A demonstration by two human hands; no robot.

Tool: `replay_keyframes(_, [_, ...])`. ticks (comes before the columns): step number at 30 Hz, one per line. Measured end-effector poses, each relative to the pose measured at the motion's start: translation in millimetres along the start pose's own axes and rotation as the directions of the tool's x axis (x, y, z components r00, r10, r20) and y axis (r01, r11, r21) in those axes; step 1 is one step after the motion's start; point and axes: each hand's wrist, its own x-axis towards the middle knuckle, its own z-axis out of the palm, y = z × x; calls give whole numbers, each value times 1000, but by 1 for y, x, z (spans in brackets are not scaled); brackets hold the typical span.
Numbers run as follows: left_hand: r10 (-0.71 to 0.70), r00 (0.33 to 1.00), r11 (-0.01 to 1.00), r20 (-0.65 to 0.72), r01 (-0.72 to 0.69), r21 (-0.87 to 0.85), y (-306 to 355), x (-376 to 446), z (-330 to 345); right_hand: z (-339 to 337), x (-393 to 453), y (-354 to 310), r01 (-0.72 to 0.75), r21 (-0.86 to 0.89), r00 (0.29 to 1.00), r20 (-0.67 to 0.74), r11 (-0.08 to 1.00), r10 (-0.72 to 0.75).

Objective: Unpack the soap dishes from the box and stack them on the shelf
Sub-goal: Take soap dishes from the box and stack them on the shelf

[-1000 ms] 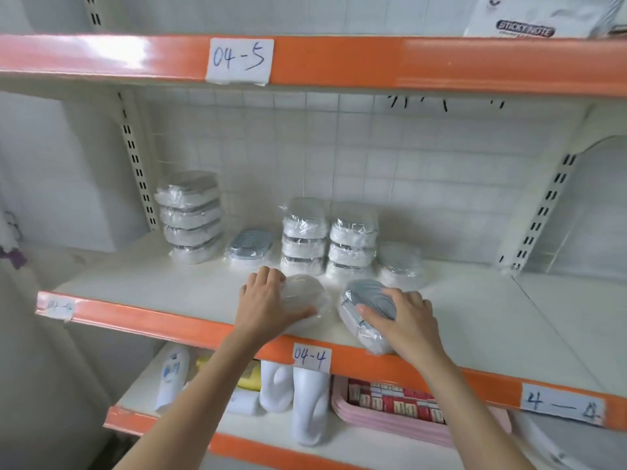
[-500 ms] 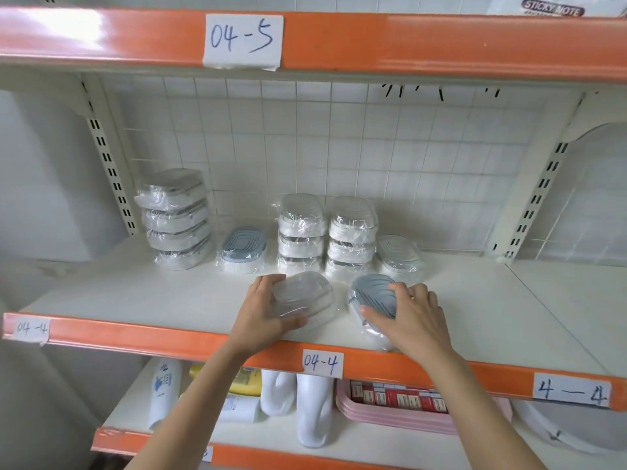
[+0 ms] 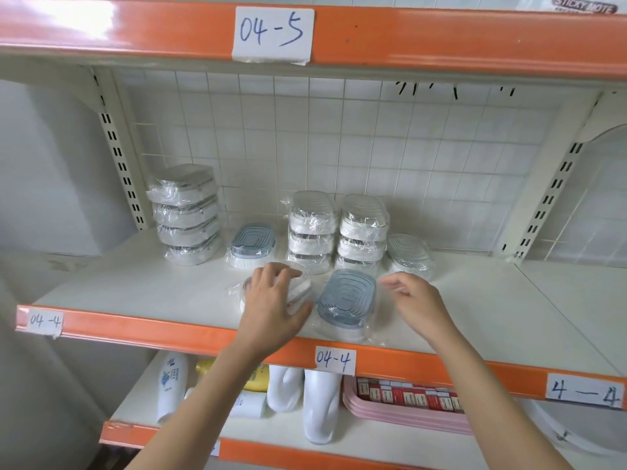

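Observation:
On the white shelf (image 3: pixel 475 310) labelled 04-4, my left hand (image 3: pixel 271 307) grips a plastic-wrapped clear soap dish (image 3: pixel 300 286) near the front edge. Beside it lies a wrapped grey-blue soap dish (image 3: pixel 346 298), flat on the shelf. My right hand (image 3: pixel 417 300) hovers just to its right, fingers loosely curled, holding nothing. Behind stand stacks of wrapped dishes: a tall stack at the left (image 3: pixel 185 215), two stacks of three in the middle (image 3: pixel 312 228) (image 3: pixel 363 232), a single blue dish (image 3: pixel 251 244) and a single clear dish (image 3: pixel 409 254). No box is in view.
An orange-edged upper shelf (image 3: pixel 441 35) labelled 04-5 hangs overhead. Slotted uprights (image 3: pixel 117 157) stand at both sides. On the lower shelf lie white bottles (image 3: pixel 319 401), a yellow bottle and pink trays (image 3: pixel 407 415) with red packs. A white grid panel backs the shelf.
My right hand has let go of the grey-blue dish and drawn away to the right; the dish now lies flat. My left hand still holds the clear dish.

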Motion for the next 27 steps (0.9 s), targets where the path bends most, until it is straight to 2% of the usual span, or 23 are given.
replay_keyframes(2, [48, 998, 999, 44, -48, -8, 16, -2, 9, 3, 5, 1, -28, -35, 998, 52, 999, 29])
replay_keyframes(4, [19, 981, 1000, 192, -23, 19, 34, -3, 21, 8, 10, 2, -43, -35, 989, 143, 998, 48])
replay_keyframes(5, [-12, 968, 996, 253, -11, 90, 40, -3, 29, 11, 12, 3, -39, -25, 984, 176, 999, 43])
replay_keyframes(7, [-67, 957, 972, 282, -2, 236, 49, -2, 40, 17, 14, 4, -38, 3, 983, 180, 999, 37])
replay_keyframes(9, [-93, 962, 965, 255, 24, 261, 53, 4, 44, 18, 15, 4, -37, 28, 990, 136, 999, 33])
replay_keyframes(11, [-87, 968, 988, 234, 53, 144, 54, 11, 36, 17, 16, 3, -36, 86, 997, 76, 996, 29])
replay_keyframes(15, [-78, 994, 983, 81, 90, -159, 42, 23, -6, 17, 19, -8, 0, 272, 1000, 4, 962, -1])
replay_keyframes(19, [-230, 972, 932, -47, 206, -298, 5, 31, -56, 39, 22, -30, 199, 137, 973, 89, 970, -213])
replay_keyframes(22, [-366, 928, 891, -63, 330, -310, -30, 39, -74, 71, 27, -50, 416, 8, 890, 204, 909, -409])
replay_keyframes(24, [-444, 894, 848, -60, 398, -349, -46, 45, -75, 90, 29, -59, 498, -92, 841, 292, 862, -455])
replay_keyframes(27, [-480, 873, 843, -87, 432, -320, -66, 55, -65, 103, 32, -61, 536, -264, 830, 341, 802, -442])
